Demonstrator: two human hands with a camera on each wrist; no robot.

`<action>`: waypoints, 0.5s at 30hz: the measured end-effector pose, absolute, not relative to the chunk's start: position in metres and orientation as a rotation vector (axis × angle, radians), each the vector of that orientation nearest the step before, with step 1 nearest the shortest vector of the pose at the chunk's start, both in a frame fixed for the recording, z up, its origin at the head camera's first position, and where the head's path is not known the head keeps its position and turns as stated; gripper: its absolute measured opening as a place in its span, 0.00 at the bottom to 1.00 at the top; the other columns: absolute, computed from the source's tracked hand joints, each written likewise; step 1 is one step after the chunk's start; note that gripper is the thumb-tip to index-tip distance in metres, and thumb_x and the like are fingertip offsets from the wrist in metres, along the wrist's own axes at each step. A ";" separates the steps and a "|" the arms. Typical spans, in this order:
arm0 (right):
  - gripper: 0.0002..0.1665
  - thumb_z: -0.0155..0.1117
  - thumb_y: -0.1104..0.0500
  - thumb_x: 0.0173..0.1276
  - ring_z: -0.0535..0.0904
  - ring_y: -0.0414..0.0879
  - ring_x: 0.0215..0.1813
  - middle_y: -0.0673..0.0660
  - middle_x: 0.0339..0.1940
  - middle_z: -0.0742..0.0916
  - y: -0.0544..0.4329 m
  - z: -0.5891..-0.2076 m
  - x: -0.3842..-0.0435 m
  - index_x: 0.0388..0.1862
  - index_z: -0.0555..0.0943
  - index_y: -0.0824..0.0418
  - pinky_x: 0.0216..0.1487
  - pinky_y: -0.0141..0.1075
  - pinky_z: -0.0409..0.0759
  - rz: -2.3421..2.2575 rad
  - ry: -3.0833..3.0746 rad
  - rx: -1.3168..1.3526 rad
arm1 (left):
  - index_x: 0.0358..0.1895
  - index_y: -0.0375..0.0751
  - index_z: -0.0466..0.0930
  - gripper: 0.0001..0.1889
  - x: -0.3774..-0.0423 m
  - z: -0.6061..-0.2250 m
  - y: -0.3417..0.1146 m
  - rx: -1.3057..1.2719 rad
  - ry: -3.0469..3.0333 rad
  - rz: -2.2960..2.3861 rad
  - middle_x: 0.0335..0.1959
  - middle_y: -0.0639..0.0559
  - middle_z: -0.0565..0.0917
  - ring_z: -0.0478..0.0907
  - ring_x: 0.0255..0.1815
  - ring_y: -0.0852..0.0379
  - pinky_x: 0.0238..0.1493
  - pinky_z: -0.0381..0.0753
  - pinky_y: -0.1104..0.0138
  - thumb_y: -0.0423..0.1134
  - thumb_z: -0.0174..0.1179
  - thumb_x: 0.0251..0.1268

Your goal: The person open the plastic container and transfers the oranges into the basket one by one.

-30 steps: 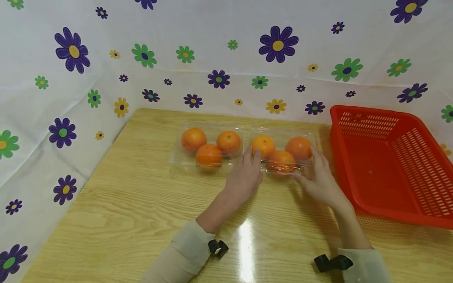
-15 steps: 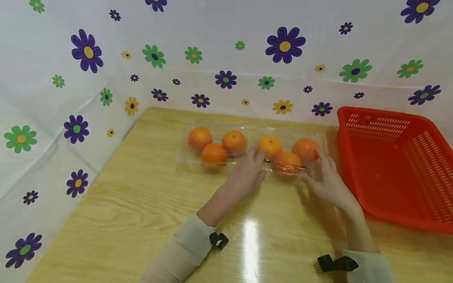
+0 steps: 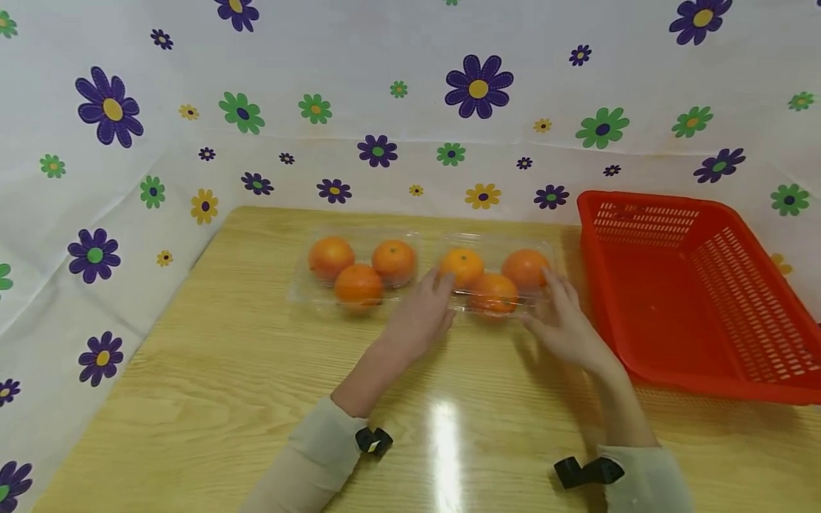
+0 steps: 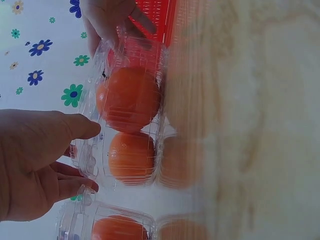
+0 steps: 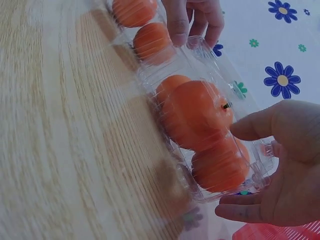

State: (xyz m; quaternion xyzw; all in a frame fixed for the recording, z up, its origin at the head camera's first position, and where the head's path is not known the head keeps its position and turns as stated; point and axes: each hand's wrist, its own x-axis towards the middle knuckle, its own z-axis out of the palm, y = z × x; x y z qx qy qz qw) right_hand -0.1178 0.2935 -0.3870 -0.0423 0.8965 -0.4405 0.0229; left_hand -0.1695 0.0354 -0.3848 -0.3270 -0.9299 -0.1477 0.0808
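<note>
A clear plastic clamshell box [image 3: 497, 244] with three oranges [image 3: 493, 293] inside stands on the table between my hands. My left hand [image 3: 418, 318] holds its left end; in the left wrist view the thumb lies on the rim and the fingers bend around the corner. At the opposite end my right hand [image 3: 567, 333] grips the box, thumb [image 5: 252, 126] over the front rim and fingers [image 5: 240, 209] round the side. Just left of it stands a second clamshell box [image 3: 308, 291], also with three oranges [image 3: 358, 286], close beside my left hand.
A red plastic basket [image 3: 667, 313] with slotted walls stands to the right, near my right forearm. Behind the wooden table [image 3: 212, 399] hangs a white flowered cloth [image 3: 359, 64], which also covers the left side.
The head view has shifted right, then back left. Both hands keep their places on the right-hand box, and neither box visibly moves on the table.
</note>
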 end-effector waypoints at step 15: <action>0.39 0.46 0.67 0.75 0.46 0.72 0.78 0.75 0.78 0.51 0.280 -0.397 -0.122 0.81 0.49 0.61 0.68 0.71 0.54 -1.331 2.956 -0.032 | 0.67 0.34 0.66 0.29 -0.167 -0.381 0.036 -0.957 -2.767 -0.253 0.63 0.30 0.74 0.82 0.48 0.36 0.39 0.86 0.56 0.45 0.62 0.70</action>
